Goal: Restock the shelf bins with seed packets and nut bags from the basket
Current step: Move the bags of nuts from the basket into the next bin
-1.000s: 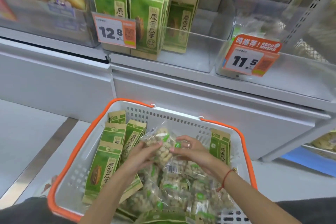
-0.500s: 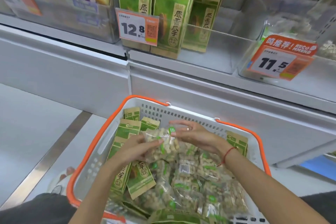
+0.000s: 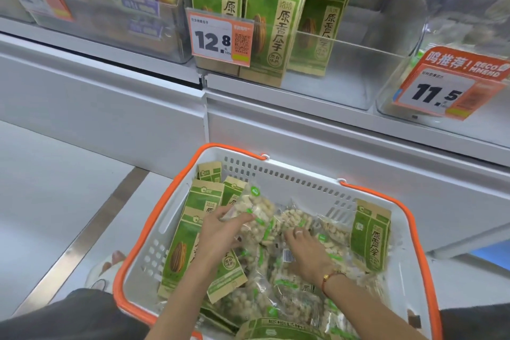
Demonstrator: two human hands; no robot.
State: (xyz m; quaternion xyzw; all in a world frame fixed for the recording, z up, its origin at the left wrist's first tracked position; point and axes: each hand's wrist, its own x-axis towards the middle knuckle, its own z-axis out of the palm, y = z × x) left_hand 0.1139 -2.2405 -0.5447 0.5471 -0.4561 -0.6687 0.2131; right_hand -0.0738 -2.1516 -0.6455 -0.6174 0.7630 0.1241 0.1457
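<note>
left hand (image 3: 220,229): grasps a clear nut bag (image 3: 256,212), thumb on top, bag tilted up just above the pile.
right hand (image 3: 303,250): fingers spread flat on the nut bags (image 3: 303,292) in the basket (image 3: 276,171); pressing or reaching, nothing gripped that I can see.
location: basket sits below the shelf, both hands inside it. Seed packets (image 3: 193,232) stand along its left wall, one more (image 3: 371,240) at the right wall, nut bags heaped in the middle.
target bins: seed bin (image 3: 345,83) under the 12.8 tag (image 3: 220,37) is part filled; bin (image 3: 397,102) behind the 11.5 tag (image 3: 447,88) looks nearly bare at the front, likely the nut bin.
risk 1: slick film, one-hand grip near the bag's edge; could slip on the lift.
risk 2: neighbouring bags overlap the held one; may drag out and spill over the rim.
risk 3: wrong bin; contents behind the 11.5 tag too blurred to confirm.
bag look: transparent, green labels, pale shelled nuts, soft, lumpy, shifts under load.
seed packets look: stiff green and kraft paper, flat, stand upright easily.
</note>
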